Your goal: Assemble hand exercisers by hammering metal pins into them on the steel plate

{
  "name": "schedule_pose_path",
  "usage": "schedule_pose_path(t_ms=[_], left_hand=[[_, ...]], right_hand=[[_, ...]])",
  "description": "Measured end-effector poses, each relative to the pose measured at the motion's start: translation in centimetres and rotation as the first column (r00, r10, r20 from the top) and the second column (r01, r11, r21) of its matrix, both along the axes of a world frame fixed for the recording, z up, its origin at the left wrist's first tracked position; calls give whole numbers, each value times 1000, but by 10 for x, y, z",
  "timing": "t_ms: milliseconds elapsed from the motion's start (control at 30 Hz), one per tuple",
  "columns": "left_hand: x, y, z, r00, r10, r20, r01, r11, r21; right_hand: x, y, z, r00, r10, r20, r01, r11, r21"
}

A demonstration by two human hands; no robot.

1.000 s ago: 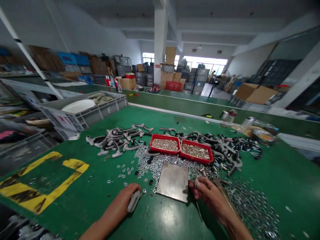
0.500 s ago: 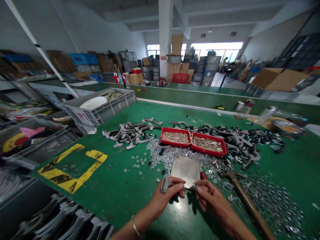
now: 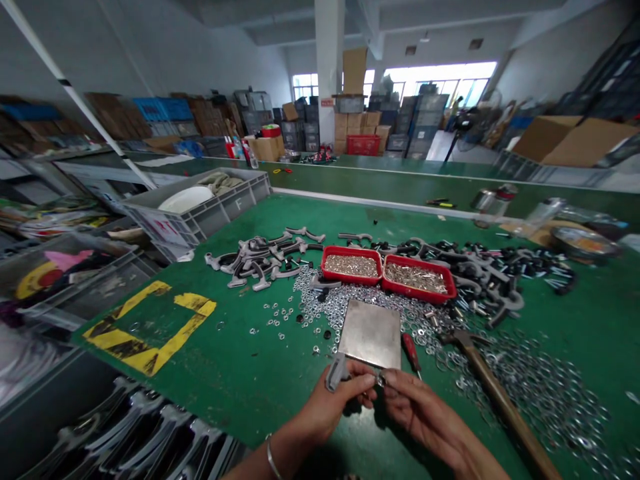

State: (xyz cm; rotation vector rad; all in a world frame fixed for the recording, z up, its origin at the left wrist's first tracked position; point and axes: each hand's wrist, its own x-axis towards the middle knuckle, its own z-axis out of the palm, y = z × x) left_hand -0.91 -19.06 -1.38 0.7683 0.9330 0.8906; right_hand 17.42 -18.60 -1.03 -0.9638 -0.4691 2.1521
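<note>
Square steel plate [image 3: 370,333] sits on the green counter [image 3: 240,380]. Two red plastic trays [image 3: 350,281] are right behind it, the wooden-handled hammer [image 3: 500,399] lies to its right, and the grey plastic crate [image 3: 220,213] is way off back-left.

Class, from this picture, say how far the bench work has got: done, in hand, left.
Done, perhaps: the stacked parts at lower left. In hand: the left hand grips one grey metal part while the right hand pinches a small silver piece against it. Left: heaps of grey parts, full red trays and loose washers.
</note>
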Motion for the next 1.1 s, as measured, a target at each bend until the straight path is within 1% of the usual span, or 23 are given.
schedule_pose_path(t_ms=[33, 67, 133, 200, 233, 267, 300, 367, 433, 500, 533, 600, 700, 733, 800, 833, 900, 933, 967, 1000, 1033, 1067, 1100], left_hand=[[-1, 0, -2, 999, -21, -31, 22, 999, 29], [-2, 1, -3, 996, -49, -81, 54, 997, 60], [-9, 4, -2, 967, -52, -250, 89, 986, 139], [-19, 9, 1, 902, 9, -433, 100, 968, 229], [-25, 12, 4, 876, 31, -481, 112, 957, 266], [-31, 15, 5, 871, 28, -490, 128, 951, 281], [-36, 17, 6, 887, -6, -462, 149, 950, 273], [-41, 21, 6, 942, -93, -323, 171, 960, 223], [-38, 22, 4, 978, -121, -169, 151, 972, 181], [-31, 23, 1, 987, -124, -105, 142, 971, 192], [-27, 24, 1, 986, -119, -118, 142, 967, 210], [-18, 24, 0, 974, -63, -217, 119, 958, 259], [-7, 22, -1, 923, 114, -369, 13, 946, 325], [-4, 21, -2, 907, 162, -390, -23, 942, 336], [2, 18, -6, 891, 218, -398, -78, 938, 339], [4, 16, -7, 889, 233, -394, -98, 938, 333], [7, 12, -10, 889, 246, -386, -131, 945, 299], [7, 9, -10, 900, 217, -378, -121, 957, 263], [6, 6, -9, 921, 148, -361, -72, 974, 215], [4, 2, -6, 942, 39, -332, 17, 986, 163], [0, -2, -3, 952, -97, -292, 136, 984, 116], [-4, -6, 1, 940, -241, -240, 267, 960, 81], [-8, -10, 6, 912, -371, -176, 386, 920, 62]], right_hand=[[1, 0, -2, 1000, -10, 7, 10, 1000, 1], [2, 0, -4, 999, -22, 42, 21, 999, 33], [5, 1, -5, 976, -69, 206, 34, 985, 171], [10, 4, -1, 899, -147, 412, 0, 942, 336], [13, 6, 2, 852, -180, 491, -35, 917, 397], [16, 7, 5, 815, -198, 545, -74, 896, 438], [18, 8, 9, 792, -204, 575, -110, 879, 463], [20, 9, 16, 774, -207, 598, -147, 861, 488], [18, 7, 21, 768, -216, 603, -141, 862, 488], [12, 4, 23, 765, -241, 597, -103, 869, 483], [9, 2, 23, 765, -256, 590, -80, 872, 483], [1, -2, 22, 763, -299, 573, -30, 869, 494], [-13, -6, 18, 755, -374, 538, 53, 853, 519], [-18, -7, 17, 756, -393, 523, 78, 847, 525], [-29, -8, 14, 750, -433, 499, 119, 831, 543], [-33, -8, 13, 737, -452, 503, 125, 821, 556], [-39, -7, 10, 685, -494, 536, 108, 796, 595], [-40, -6, 10, 662, -505, 553, 84, 784, 615], [-40, -5, 9, 657, -501, 563, 54, 776, 628], [-39, -5, 10, 673, -477, 565, 24, 777, 629], [-37, -6, 11, 707, -436, 557, -2, 786, 618], [-34, -7, 12, 749, -384, 540, -22, 800, 599], [-31, -9, 14, 790, -326, 519, -40, 817, 575]])
